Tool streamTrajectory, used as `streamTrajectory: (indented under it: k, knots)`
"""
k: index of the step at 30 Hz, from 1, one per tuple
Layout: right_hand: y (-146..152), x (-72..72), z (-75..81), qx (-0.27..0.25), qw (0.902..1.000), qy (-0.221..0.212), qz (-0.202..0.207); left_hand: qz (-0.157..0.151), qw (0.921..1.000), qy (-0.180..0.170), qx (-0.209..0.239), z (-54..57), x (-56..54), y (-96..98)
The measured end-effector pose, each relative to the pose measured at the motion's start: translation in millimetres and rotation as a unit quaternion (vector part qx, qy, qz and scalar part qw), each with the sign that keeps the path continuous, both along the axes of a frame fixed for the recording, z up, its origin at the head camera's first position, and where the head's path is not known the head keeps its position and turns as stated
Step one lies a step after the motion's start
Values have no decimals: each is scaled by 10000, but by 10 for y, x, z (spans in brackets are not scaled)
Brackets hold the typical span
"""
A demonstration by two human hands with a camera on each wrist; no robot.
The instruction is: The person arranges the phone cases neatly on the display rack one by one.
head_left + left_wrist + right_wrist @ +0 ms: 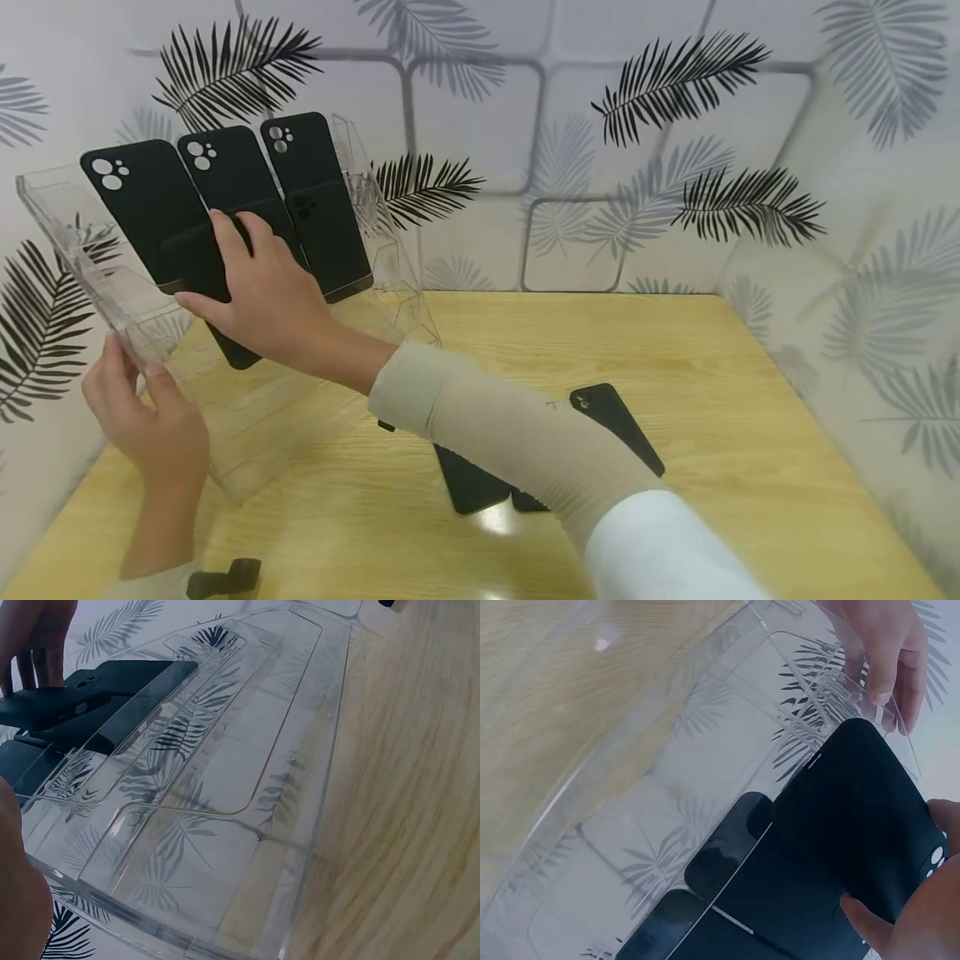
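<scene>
A clear acrylic tiered stand point(270, 425) is tilted up at the left of the head view. My left hand point(153, 425) grips its left side edge, thumb and fingers on either side. Three black phone cases with camera holes, a left one point(142, 208), a middle one point(236, 179) and a right one point(318, 217), stand side by side on an upper tier. In front of them my right hand point(273, 292) holds another black phone case point(855, 817) between thumb and fingers, near its camera holes. The held case's lower end overlaps the stand's lower tiers in the head view.
On the wooden table point(750, 467) lie more black phone cases: one with a camera cutout point(618, 425), and others partly hidden under my right sleeve point(525, 433). A leaf-patterned wall point(480, 242) rises behind the table. A black device point(225, 577) sits at my left wrist.
</scene>
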State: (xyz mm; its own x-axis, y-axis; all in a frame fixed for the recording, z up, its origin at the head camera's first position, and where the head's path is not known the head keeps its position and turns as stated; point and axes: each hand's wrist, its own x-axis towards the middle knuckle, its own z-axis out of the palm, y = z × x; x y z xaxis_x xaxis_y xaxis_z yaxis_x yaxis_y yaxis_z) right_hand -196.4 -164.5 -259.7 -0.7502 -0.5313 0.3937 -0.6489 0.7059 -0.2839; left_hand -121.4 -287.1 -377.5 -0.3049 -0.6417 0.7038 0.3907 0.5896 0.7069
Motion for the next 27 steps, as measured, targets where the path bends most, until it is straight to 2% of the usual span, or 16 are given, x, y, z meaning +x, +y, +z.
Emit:
streamTrajectory:
  k: [4,11,17,23,27]
  knots:
    - [-139,-11,37,-133,9996,219,-96,-3,10000,-2,-5,7,4,15]
    - [-367,1,104,-316,9944,891,-481,3,10000,-3,5,38,21,34]
    - [-517,20,56,-216,9903,1216,-636,-4,10000,-8,-32,57,31,45]
    - [-580,32,-98,170,9949,828,-551,26,10000,-55,-61,56,39,47]
    - [-604,39,-182,391,9939,862,-557,77,10000,30,-38,9,7,7]
